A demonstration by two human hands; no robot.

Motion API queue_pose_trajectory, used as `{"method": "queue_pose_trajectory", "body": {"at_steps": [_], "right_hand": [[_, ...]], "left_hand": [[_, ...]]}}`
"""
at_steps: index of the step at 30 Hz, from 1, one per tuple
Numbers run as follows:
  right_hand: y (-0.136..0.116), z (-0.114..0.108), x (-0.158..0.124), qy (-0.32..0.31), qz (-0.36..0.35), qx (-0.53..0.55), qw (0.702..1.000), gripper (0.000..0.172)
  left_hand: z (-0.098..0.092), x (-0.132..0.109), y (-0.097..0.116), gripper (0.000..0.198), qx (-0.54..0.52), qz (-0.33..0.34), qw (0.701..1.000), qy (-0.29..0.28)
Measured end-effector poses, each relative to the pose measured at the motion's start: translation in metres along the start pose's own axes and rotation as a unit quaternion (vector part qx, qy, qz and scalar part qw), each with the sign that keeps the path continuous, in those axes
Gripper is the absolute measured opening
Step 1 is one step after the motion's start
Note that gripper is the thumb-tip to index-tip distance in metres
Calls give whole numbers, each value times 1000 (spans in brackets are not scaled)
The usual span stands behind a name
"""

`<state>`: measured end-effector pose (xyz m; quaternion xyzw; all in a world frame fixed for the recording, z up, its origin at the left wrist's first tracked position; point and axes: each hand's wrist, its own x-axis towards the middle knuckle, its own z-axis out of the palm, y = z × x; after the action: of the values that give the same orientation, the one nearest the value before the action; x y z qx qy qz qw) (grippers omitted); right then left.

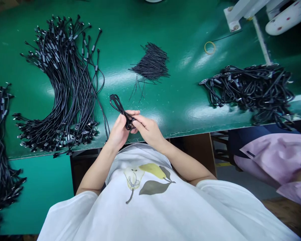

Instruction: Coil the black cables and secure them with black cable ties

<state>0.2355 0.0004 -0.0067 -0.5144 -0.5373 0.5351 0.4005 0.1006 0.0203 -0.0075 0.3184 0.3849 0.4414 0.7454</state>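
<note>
My left hand (pixel 120 130) and my right hand (pixel 147 130) meet over the near edge of the green table (pixel 180 100). Both are closed on one folded black cable (pixel 118 105), whose loop sticks up and to the left from my fingers. My right fingers pinch the cable's bundled end against my left hand. A small heap of black twist ties (pixel 152 63) lies just beyond my hands.
A large fan of loose black cables (pixel 62 87) lies to the left, with more cables (pixel 0 147) at the far left. A pile of bundled cables (pixel 253 88) sits to the right. A rubber band (pixel 210 47) and white fixture (pixel 256 13) lie farther back. A person in pink (pixel 278 160) sits right.
</note>
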Motion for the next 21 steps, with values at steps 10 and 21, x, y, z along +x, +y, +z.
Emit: {"method": "queue_pose_trajectory", "body": {"at_steps": [10, 21], "right_hand": [[4, -20, 6, -179, 124, 68, 974, 40], [-32, -28, 27, -76, 29, -179, 980, 37]], "left_hand": [[-7, -4, 2, 37, 69, -29, 997, -21], [1, -6, -1, 41, 142, -79, 984, -66]]}}
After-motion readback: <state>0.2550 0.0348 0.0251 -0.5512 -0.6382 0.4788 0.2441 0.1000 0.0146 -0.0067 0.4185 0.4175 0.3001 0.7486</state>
